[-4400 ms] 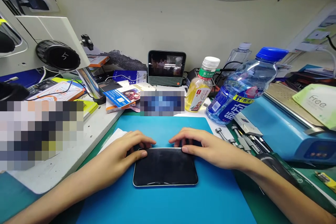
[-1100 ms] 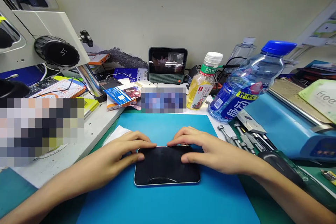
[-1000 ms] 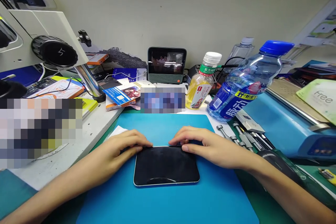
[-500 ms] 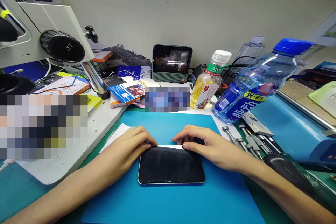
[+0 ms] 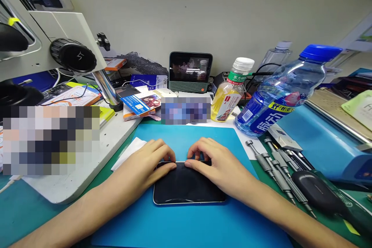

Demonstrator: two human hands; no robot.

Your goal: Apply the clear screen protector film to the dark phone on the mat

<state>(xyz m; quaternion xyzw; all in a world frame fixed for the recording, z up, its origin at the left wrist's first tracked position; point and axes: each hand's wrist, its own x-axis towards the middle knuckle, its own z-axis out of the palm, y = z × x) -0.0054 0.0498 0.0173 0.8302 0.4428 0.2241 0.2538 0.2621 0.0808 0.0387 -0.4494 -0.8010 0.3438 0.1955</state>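
your left hand (image 5: 152,159) bare, with slender fingers and a short thumbnail (image 5: 173,165), your right hand (image 5: 215,162) bare and similarly slim, your left forearm (image 5: 87,211) and right forearm (image 5: 271,205) smooth, narrow at the wrist, uncovered as far as you see them

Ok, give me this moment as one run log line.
phone: dark screen up, on mat | left hand: thumb at far edge | right hand: thumb at far edge

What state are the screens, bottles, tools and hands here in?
Phone: on the blue mat, screen dark.
Left hand: thumb on the phone, grip unclear.
Right hand: thumb on the phone, grip unclear.
Small bottle: capped, holding yellow liquid.
Large bottle: blue cap on.
Rear bottle: white cap on.
Rear display: standing, lit or not unclear.
Screwdrivers: lying down.
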